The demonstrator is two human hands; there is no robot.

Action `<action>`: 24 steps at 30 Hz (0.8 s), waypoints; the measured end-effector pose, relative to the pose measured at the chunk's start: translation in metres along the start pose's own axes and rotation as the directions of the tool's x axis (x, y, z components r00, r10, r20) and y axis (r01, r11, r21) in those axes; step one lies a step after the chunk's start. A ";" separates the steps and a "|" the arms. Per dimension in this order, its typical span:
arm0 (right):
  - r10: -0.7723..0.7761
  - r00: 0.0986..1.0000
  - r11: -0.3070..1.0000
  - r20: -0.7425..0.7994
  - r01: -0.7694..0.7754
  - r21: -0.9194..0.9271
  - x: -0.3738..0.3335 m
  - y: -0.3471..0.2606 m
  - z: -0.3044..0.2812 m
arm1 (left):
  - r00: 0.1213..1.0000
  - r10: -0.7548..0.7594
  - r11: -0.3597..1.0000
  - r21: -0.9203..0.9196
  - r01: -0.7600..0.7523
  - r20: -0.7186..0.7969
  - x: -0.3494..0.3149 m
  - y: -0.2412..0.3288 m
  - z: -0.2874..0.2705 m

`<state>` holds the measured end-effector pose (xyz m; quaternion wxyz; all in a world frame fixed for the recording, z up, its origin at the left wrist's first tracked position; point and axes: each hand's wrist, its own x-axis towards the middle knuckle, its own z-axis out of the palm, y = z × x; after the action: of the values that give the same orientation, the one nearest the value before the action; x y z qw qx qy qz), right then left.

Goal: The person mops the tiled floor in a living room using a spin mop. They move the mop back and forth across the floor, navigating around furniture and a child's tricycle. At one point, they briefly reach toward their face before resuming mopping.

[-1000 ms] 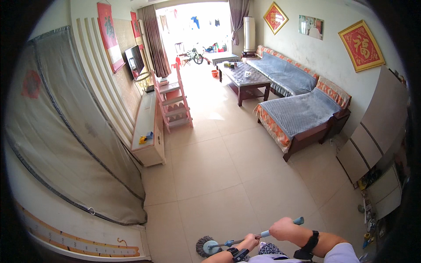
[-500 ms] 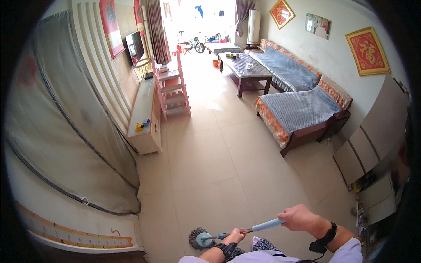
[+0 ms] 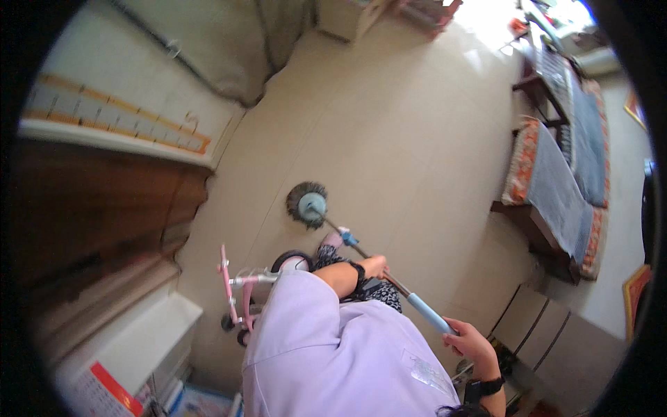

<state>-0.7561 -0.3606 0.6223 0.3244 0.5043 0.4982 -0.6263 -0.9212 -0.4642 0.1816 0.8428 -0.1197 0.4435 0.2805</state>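
A spin mop (image 3: 311, 206) with a round light-blue head and a fringe of grey strands rests on the beige tiled floor, just ahead of my feet. Its pole slants back toward the lower right. My left hand (image 3: 376, 267) is wrapped round the metal part of the pole, about midway. At the upper end, my right hand (image 3: 470, 340) grips the light-blue handle sleeve (image 3: 429, 313). Dark bands sit on both of my wrists or forearms. One light shoe (image 3: 335, 238) shows beside the pole, below a patterned trouser leg.
Close on my left stands a pink child's bike (image 3: 243, 281). Beyond it are a brown wooden door or panel (image 3: 104, 194) and a white ledge (image 3: 149, 333). A sofa with grey covers (image 3: 556, 187) stands at the right, grey panels (image 3: 549, 326) behind it. A dark curtain (image 3: 229, 42) hangs far left.
My view has tipped down and turned, bringing the pink bike into sight. The mop head now lies farther ahead of my body, and both hands still hold the mop.
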 end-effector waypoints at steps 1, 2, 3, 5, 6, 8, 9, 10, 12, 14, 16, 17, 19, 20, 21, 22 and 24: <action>0.034 0.998 0.999 -0.050 -0.032 0.042 -0.002 -0.002 0.001 | 0.999 -0.018 0.993 -0.113 0.014 -0.030 0.003 0.001 -0.002; 0.057 0.992 0.998 -0.115 -0.060 -0.018 -0.002 -0.005 0.002 | 0.999 -0.025 0.976 -0.216 0.016 -0.042 0.003 0.002 -0.001; 0.044 0.987 0.996 -0.154 -0.054 -0.065 -0.007 -0.008 0.001 | 0.998 -0.027 0.953 -0.304 0.008 -0.059 -0.002 0.004 0.001; 0.082 0.971 0.991 -0.225 -0.103 -0.083 -0.014 -0.013 -0.002 | 0.995 -0.013 0.891 -0.453 -0.035 -0.102 -0.024 0.008 0.008; -0.060 0.982 0.988 -0.178 0.034 -0.150 -0.013 -0.014 -0.002 | 0.991 -0.004 0.857 -0.512 -0.066 -0.135 -0.038 0.011 0.011; -0.216 0.967 0.932 -0.134 0.163 -0.323 -0.011 -0.019 -0.005 | 0.972 0.039 0.783 -0.597 -0.173 -0.230 -0.065 0.019 0.009; -0.101 0.989 0.978 -0.108 0.080 -0.191 -0.009 -0.024 -0.008 | 0.954 0.067 0.748 -0.618 -0.243 -0.293 -0.076 0.023 0.005; -0.099 0.991 0.979 -0.086 0.081 -0.186 0.002 -0.031 -0.006 | 0.926 0.105 0.708 -0.627 -0.326 -0.363 -0.086 0.027 -0.009; -0.116 0.993 0.980 -0.007 0.113 -0.161 0.030 -0.054 0.003 | 0.886 0.236 0.723 -0.537 -0.434 -0.399 -0.102 0.032 -0.051; -0.099 0.994 0.955 0.050 0.109 -0.277 0.068 -0.087 0.017 | 0.814 0.314 0.757 -0.390 -0.525 -0.488 -0.117 0.037 -0.104; -0.065 0.980 0.969 0.190 0.107 -0.221 0.115 -0.124 0.036 | 0.744 0.330 0.698 -0.380 -0.607 -0.581 -0.132 0.041 -0.156; -0.088 0.963 0.978 0.256 0.133 -0.163 0.144 -0.139 0.050 | 0.717 0.334 0.670 -0.381 -0.637 -0.611 -0.138 0.040 -0.177; -0.119 0.931 0.992 0.346 0.126 0.002 0.197 -0.150 0.087 | 0.671 0.245 0.784 -0.265 -0.562 -0.700 -0.148 0.045 -0.223; -0.057 0.935 0.997 0.350 0.038 0.061 0.220 -0.149 0.101 | 0.599 0.187 0.832 -0.199 -0.518 -0.779 -0.148 0.045 -0.237; -0.073 0.930 0.997 0.361 0.061 0.043 0.236 -0.142 0.109 | 0.590 0.161 0.852 -0.190 -0.488 -0.791 -0.144 0.047 -0.246; -0.014 0.934 1.000 0.356 0.018 -0.009 0.247 -0.130 0.115 | 0.566 0.102 0.882 -0.188 -0.432 -0.818 -0.139 0.046 -0.251; -0.032 0.942 0.999 0.334 0.027 0.019 0.254 -0.101 0.116 | 0.542 0.037 0.895 -0.213 -0.391 -0.840 -0.121 0.039 -0.247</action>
<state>-0.9550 -0.4170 0.4091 0.3912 0.3859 0.4389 -0.7109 -1.1659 -0.5883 0.1396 0.4593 -0.3382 0.7306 0.3754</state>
